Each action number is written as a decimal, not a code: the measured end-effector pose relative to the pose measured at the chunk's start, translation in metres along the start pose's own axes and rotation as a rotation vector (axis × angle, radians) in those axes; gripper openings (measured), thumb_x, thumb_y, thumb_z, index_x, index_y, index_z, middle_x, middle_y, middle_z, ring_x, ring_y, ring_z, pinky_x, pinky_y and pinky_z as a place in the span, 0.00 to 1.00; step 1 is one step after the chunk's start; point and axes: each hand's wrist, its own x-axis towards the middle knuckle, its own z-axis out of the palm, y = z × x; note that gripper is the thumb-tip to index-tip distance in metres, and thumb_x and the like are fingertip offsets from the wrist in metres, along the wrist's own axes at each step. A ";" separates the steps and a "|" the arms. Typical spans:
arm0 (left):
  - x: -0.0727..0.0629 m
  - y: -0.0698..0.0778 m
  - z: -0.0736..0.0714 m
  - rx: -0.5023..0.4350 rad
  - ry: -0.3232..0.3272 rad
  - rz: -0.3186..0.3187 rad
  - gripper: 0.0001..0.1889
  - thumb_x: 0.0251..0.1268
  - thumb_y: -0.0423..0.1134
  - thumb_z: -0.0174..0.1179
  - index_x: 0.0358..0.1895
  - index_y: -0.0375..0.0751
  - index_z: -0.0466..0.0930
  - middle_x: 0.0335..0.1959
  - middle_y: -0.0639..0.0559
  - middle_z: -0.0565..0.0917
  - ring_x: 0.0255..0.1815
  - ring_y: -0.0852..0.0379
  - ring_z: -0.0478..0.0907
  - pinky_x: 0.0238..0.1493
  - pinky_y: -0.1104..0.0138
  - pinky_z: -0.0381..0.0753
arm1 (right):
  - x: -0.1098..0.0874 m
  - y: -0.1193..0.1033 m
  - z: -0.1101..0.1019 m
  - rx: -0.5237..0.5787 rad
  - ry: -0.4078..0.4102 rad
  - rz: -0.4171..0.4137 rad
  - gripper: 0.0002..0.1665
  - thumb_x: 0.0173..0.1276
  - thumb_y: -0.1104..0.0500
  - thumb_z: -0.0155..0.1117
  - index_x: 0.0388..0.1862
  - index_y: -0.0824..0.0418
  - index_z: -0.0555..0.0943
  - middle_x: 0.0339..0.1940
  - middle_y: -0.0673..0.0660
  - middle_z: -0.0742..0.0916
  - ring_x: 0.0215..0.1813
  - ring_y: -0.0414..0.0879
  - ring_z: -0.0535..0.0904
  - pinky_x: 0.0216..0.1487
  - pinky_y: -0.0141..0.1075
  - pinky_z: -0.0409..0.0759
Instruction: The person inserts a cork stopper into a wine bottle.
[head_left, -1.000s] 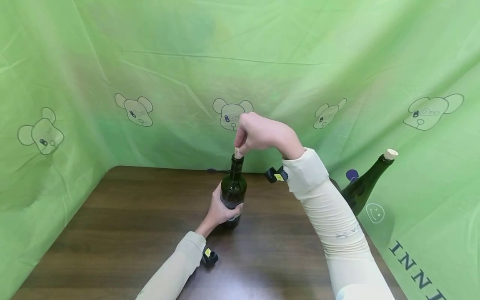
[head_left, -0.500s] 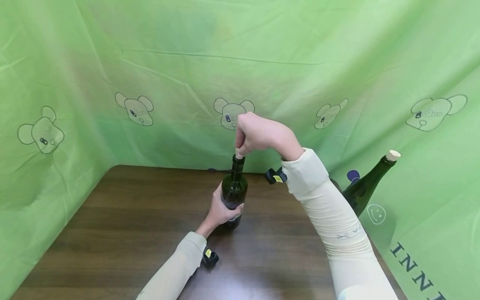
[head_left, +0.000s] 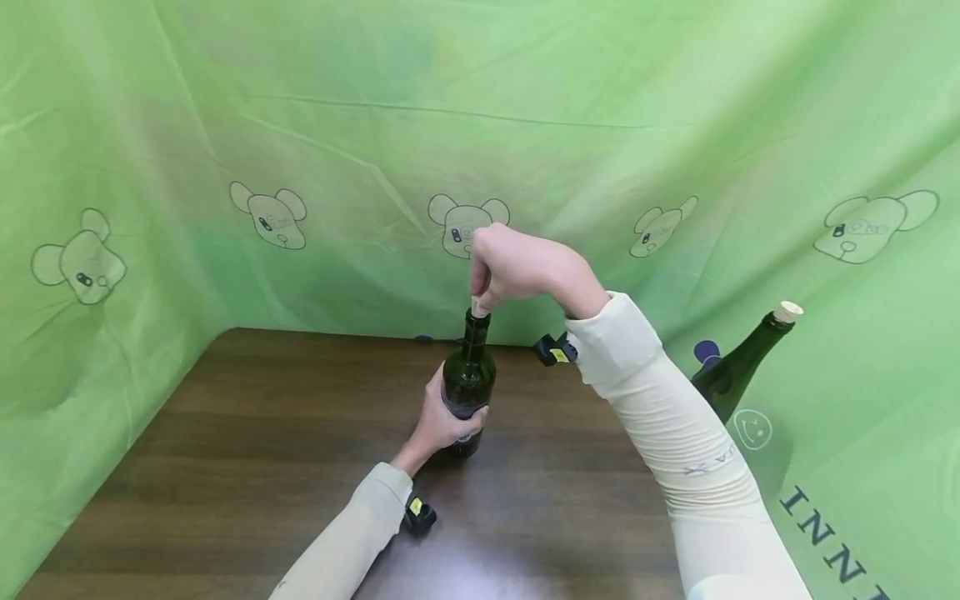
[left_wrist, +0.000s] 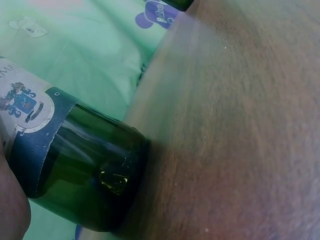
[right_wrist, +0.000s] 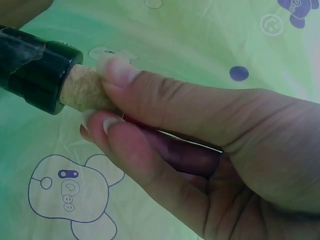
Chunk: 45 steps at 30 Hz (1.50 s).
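While steadying with the left hand (head_left: 437,421), fingers wrapped round the label (left_wrist: 25,107) of the green bottle (head_left: 468,377), apparently to stop any slip on the table (head_left: 262,417), pinching the cork (right_wrist: 82,89) atop that bottle between thumb and fingers of the right hand (head_left: 528,265), arched above it, likely for alignment with the neck. Well to the green bottle's right, a second corked bottle (head_left: 738,371); behind it, patterned green cloth (head_left: 360,275).
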 end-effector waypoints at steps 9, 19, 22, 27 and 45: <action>0.000 -0.001 0.002 0.012 0.001 0.007 0.35 0.40 0.24 0.71 0.60 0.34 0.73 0.46 0.41 0.84 0.45 0.56 0.81 0.50 0.64 0.82 | -0.001 0.001 0.000 -0.006 -0.012 -0.022 0.06 0.58 0.65 0.78 0.23 0.58 0.91 0.22 0.50 0.89 0.28 0.40 0.78 0.33 0.33 0.80; 0.000 0.001 0.002 0.013 0.008 0.002 0.35 0.40 0.25 0.71 0.60 0.34 0.73 0.46 0.41 0.84 0.45 0.56 0.81 0.51 0.64 0.81 | 0.000 0.003 -0.001 0.033 -0.022 -0.009 0.05 0.56 0.65 0.79 0.24 0.59 0.90 0.24 0.50 0.90 0.32 0.42 0.85 0.39 0.36 0.84; -0.001 0.002 0.003 0.012 0.009 0.003 0.35 0.40 0.25 0.71 0.60 0.33 0.73 0.46 0.41 0.84 0.45 0.56 0.82 0.51 0.63 0.82 | 0.001 0.003 -0.002 0.028 -0.033 0.002 0.04 0.56 0.64 0.80 0.25 0.58 0.91 0.26 0.50 0.90 0.33 0.43 0.85 0.39 0.37 0.84; -0.002 0.001 0.007 0.011 0.008 -0.010 0.35 0.40 0.25 0.72 0.60 0.34 0.73 0.46 0.41 0.85 0.45 0.56 0.82 0.51 0.64 0.82 | -0.001 0.005 -0.001 0.033 -0.040 0.023 0.04 0.55 0.64 0.80 0.27 0.58 0.91 0.27 0.51 0.90 0.34 0.43 0.85 0.39 0.37 0.84; 0.001 -0.006 0.010 0.039 0.034 0.036 0.37 0.37 0.25 0.71 0.60 0.33 0.73 0.46 0.41 0.84 0.45 0.56 0.81 0.50 0.65 0.81 | -0.012 0.033 0.014 0.242 0.079 -0.030 0.08 0.56 0.62 0.81 0.34 0.60 0.91 0.31 0.51 0.91 0.35 0.44 0.88 0.42 0.36 0.86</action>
